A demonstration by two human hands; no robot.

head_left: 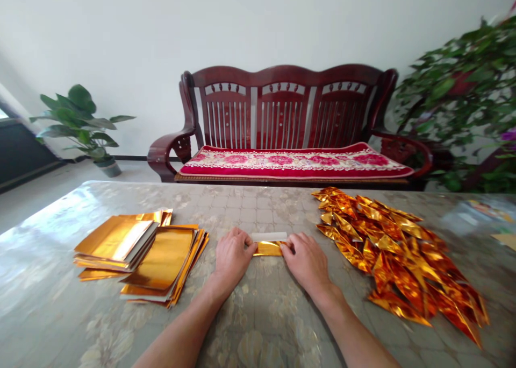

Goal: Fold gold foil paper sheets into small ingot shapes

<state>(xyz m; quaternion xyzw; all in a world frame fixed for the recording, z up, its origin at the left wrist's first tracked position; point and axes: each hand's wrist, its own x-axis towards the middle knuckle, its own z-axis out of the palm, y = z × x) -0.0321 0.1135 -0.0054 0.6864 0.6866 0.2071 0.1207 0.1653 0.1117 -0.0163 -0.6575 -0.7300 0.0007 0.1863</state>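
A sheet of gold foil paper point(267, 248) lies on the table in front of me, folded into a narrow strip with a whitish band along its far edge. My left hand point(234, 254) pinches its left end between thumb and fingers. At the right end, my right hand point(306, 260) grips it the same way. Stacks of flat gold foil sheets point(161, 257) rest to the left of my hands. On the right lies a heap of folded gold foil pieces point(387, 244) with pointed ends.
The table point(242, 206) has a clear patterned cover. A clear plastic bag point(479, 217) lies at its far right. Behind the table stands a dark red wooden bench point(282, 77) with a red floral cushion point(298, 163). Potted plants point(80, 115) flank the bench.
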